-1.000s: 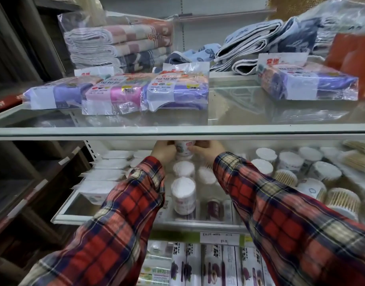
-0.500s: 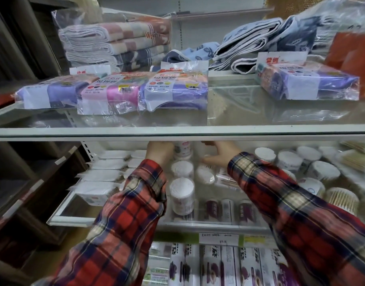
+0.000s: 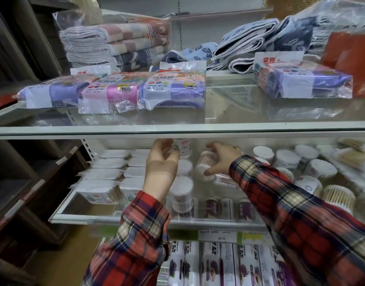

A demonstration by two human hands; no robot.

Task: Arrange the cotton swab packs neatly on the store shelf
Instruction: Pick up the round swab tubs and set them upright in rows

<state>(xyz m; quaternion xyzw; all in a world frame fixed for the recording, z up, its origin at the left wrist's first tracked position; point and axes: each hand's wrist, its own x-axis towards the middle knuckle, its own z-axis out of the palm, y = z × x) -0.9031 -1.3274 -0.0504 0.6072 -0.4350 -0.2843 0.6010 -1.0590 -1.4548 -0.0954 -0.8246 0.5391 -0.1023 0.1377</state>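
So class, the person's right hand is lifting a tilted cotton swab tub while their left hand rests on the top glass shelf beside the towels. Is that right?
Not quite. The head view shows the left hand under the top glass shelf, reaching towards an upright tub at the back, not resting beside the towels. The right hand does grip a tilted cotton swab tub.

A glass upper shelf (image 3: 239,112) serves as the landmark: three plastic-wrapped bag packs (image 3: 115,93) lie side by side on its left front part, and a fourth wrapped pack (image 3: 301,81) lies on its right. Behind the left packs sits a bagged stack of striped towels (image 3: 115,46), with folded blue patterned towels (image 3: 249,46) at the back toward the right and a red package (image 3: 350,58) at the far right edge. Well below this shelf, at the bottom of the view, stand upright boxes of wrap (image 3: 218,265).
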